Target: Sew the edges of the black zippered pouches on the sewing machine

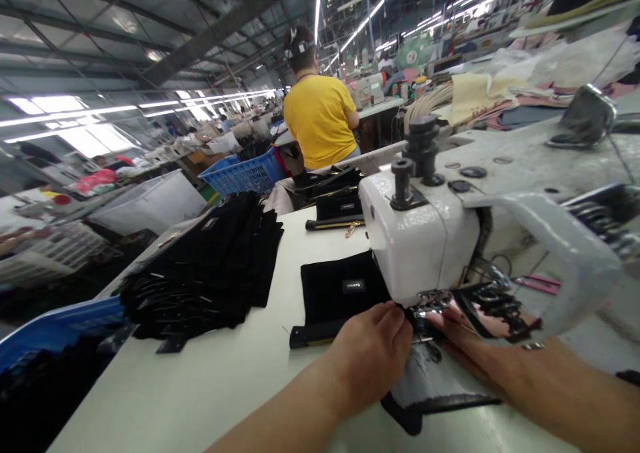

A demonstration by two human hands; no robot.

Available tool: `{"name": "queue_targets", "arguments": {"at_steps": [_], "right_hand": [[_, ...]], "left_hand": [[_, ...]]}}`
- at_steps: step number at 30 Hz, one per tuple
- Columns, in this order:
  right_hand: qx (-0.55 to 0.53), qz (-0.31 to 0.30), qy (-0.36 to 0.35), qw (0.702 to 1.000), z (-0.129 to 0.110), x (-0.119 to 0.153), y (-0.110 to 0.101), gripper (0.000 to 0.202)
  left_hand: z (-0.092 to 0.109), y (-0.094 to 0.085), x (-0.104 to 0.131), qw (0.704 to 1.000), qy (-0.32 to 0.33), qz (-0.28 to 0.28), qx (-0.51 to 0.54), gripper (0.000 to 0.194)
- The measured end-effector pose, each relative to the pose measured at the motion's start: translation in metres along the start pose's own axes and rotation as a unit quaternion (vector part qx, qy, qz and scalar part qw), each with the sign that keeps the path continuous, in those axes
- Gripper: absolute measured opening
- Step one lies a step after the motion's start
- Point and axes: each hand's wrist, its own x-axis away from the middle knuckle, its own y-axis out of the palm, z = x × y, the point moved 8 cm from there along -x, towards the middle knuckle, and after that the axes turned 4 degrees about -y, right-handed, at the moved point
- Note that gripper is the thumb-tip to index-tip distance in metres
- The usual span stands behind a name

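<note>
A black fabric piece [325,293] with a small label lies flat on the white table, its right side reaching under the head of the sewing machine [425,233]. Along its near edge runs a dark strip with a zipper [313,335]. My left hand [377,346] has its fingers closed on the fabric's near right corner, just left of the needle area. My right hand [465,346] lies beside the presser foot on the other side, its fingers partly hidden behind the machine's metal parts. Below the hands, more black fabric [405,416] hangs at the machine bed's front edge.
A tall stack of black fabric pieces [205,266] stands on the left of the table. Further zippered pieces [340,206] lie behind the machine head. Pink-handled snips [537,283] rest under the machine arm. A blue basket [245,173] and a person in a yellow shirt [320,120] are ahead.
</note>
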Motion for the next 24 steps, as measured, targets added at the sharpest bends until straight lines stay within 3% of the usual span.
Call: {"name": "queue_targets", "arguments": {"at_steps": [5,9,12,17,24], "right_hand": [[0.107,0.041,-0.068,0.991,-0.011,0.018,0.006,0.046],[0.163,-0.006,-0.102,0.981,-0.015,0.022,0.015,0.045],[0.158,-0.035,-0.129,0.978,-0.019,0.018,0.016,0.051],[0.145,-0.044,-0.169,0.974,-0.023,0.010,0.012,0.053],[0.171,-0.004,-0.127,0.977,-0.020,0.001,0.004,0.053]], "left_hand": [[-0.008,0.001,-0.001,0.998,-0.027,-0.009,0.058,0.019],[-0.007,-0.003,-0.003,0.998,-0.040,0.001,0.050,0.017],[-0.002,-0.006,-0.003,0.999,-0.015,0.025,0.016,0.018],[0.007,0.000,-0.002,0.998,0.044,0.000,-0.036,0.020],[0.003,0.010,-0.005,0.999,0.004,-0.011,-0.035,0.017]]}}
